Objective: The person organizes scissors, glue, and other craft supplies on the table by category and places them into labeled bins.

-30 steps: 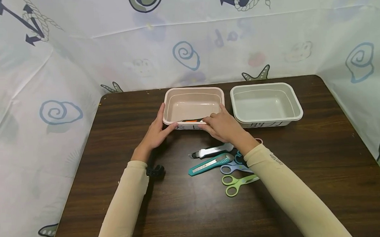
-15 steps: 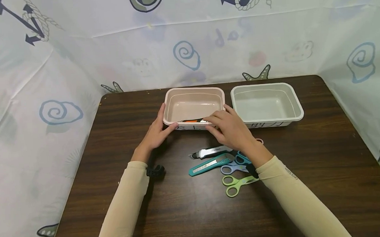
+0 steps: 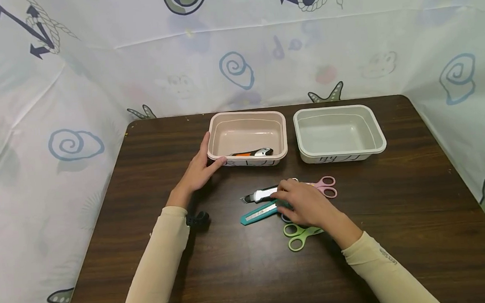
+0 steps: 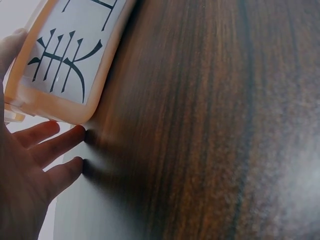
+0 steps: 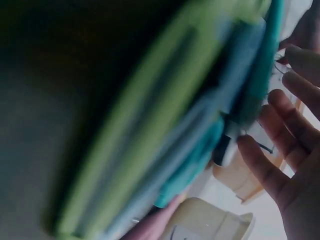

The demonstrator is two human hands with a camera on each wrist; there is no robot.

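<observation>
My left hand (image 3: 196, 172) rests at the left front corner of the pink bin (image 3: 248, 137), thumb on the front rim, fingers loosely spread along its side. Inside the bin lies an orange, black and silver utility knife (image 3: 263, 152). My right hand (image 3: 307, 205) hovers over the cutting tools, fingers slightly bent around nothing visible. Its fingertips are nearest the teal box cutter (image 3: 259, 214) and the silver-and-black box cutter (image 3: 264, 194), whose right ends it hides. Green scissors (image 3: 299, 236) lie below the hand and pink scissors (image 3: 327, 187) behind it. Blue scissors are mostly covered.
A pale grey-green bin (image 3: 339, 138) stands right of the pink one, with a narrow gap between. Both are near the back edge of the dark wooden table (image 3: 232, 278). A patterned cloth (image 3: 154, 74) hangs behind and at the sides.
My right hand has left the pink bin's front right corner, moving back and down over the tools. The utility knife in the bin now shows fully. The left hand has stayed put.
</observation>
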